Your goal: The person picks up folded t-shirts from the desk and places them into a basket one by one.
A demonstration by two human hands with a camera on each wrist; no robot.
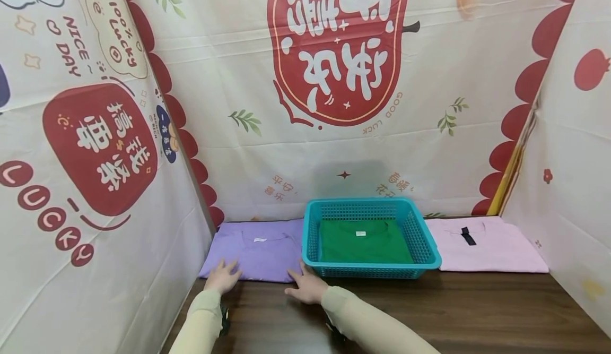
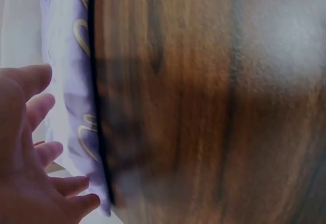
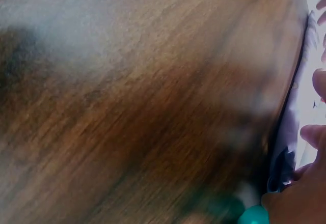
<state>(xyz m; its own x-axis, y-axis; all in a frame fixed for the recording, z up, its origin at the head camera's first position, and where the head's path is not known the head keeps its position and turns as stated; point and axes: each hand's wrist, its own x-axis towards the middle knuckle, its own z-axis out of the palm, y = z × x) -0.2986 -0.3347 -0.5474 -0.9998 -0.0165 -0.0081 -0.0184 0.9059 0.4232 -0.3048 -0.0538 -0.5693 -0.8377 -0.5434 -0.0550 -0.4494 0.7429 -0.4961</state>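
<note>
In front of you and at both sides hangs a pale cloth backdrop (image 1: 334, 141) printed with red shapes and lettering. Below it you have a dark wood-grain table (image 1: 477, 306). On the table, against the backdrop, sits a teal basket (image 1: 372, 272) with perforated walls. To its right lies a folded pink garment (image 1: 496, 248), and to its left, just beside it, your folded purple garment (image 1: 262, 258) lies flat with its neckline facing up. A folded green garment (image 1: 365, 248) lies inside the basket.

Your left hand (image 1: 222, 278) is released, fingers spread, at the front left corner of the purple garment. Your right hand (image 1: 307, 286) is likewise released, fingers spread, at its front right corner, close to the basket's near left corner. You cannot tell whether either hand presses on the fabric.

Smaller still, a black label (image 1: 468, 236) shows at the pink neckline, a white label at the purple one, and thin yellow marks (image 2: 81, 35) along the purple garment's near edge.
</note>
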